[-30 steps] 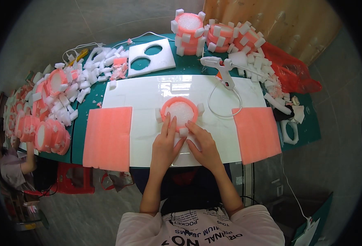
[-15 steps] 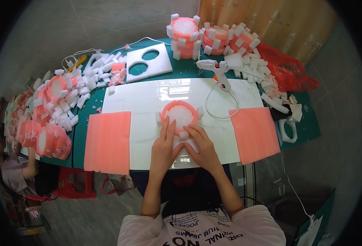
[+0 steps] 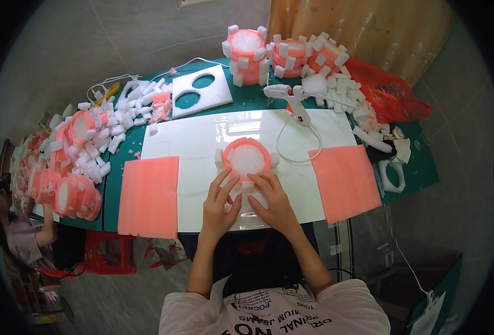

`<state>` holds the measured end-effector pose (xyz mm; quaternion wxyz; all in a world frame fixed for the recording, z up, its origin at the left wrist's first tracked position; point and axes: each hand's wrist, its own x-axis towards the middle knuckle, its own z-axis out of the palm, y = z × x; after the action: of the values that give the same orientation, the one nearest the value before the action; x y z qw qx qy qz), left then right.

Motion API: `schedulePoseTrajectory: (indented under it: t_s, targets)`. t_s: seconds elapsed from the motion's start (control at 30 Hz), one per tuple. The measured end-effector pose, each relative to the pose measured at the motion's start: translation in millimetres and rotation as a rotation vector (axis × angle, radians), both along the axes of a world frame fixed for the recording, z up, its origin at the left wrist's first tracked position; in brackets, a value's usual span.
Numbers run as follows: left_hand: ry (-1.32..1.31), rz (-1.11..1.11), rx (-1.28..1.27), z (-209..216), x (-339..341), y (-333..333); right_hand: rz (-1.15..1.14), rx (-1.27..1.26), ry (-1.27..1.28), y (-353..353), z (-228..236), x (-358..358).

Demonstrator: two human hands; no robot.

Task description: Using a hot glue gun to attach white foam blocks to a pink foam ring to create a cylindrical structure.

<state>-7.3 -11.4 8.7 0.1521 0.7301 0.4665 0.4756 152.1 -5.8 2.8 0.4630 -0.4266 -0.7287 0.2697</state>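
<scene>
A round pink foam ring with a white foam centre [image 3: 247, 159] lies on the white board in front of me. Small white foam blocks stick out from its sides, one of them a white block [image 3: 247, 186] at the near edge. My left hand [image 3: 219, 205] rests its fingertips on the ring's near-left rim, fingers stretched and thumb apart. On the near-right rim, beside the same block, lie the outstretched fingers of my right hand [image 3: 270, 202]. Neither hand is wrapped round anything; the underside of the ring is hidden.
Pink foam sheets flank the board, a left sheet [image 3: 148, 196] and a right sheet [image 3: 346, 183]. A white glue gun [image 3: 293, 100] with its cable lies behind. Finished-looking ring stacks [image 3: 247, 58], foam scraps [image 3: 99, 145] and a holed white sheet [image 3: 202, 92] surround. Another person [image 3: 32, 234] sits at left.
My thumbs have drawn apart, and both hands have spread slightly at the ring's near edge. The whole view has shifted a little; the ring keeps its place on the board.
</scene>
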Motion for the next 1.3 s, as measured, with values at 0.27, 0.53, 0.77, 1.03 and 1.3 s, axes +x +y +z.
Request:
schedulePoseTrajectory:
  t_s: [0.27,0.53,0.77,1.03,1.3]
  targets:
    - [0.024,0.239,0.113,35.9,-12.4,0.2,0.012,0.019,0.005,-1.8,-2.2,3.2]
    - [0.067,0.086,-0.100,71.7,-36.2,32.5,0.062,0.018,-0.048,-3.9,-0.2,1.4]
    - [0.137,-0.163,-0.477,72.4,-56.3,89.3,0.033,0.043,-0.109,-3.7,-1.7,-1.7]
    - [0.099,-0.483,-0.829,73.8,-45.2,123.9,0.001,0.105,-0.087,-3.5,-4.2,3.1]
    - [-0.226,-0.336,-0.436,52.7,-57.0,134.9,-0.132,0.226,-0.042,-11.8,5.0,5.3]
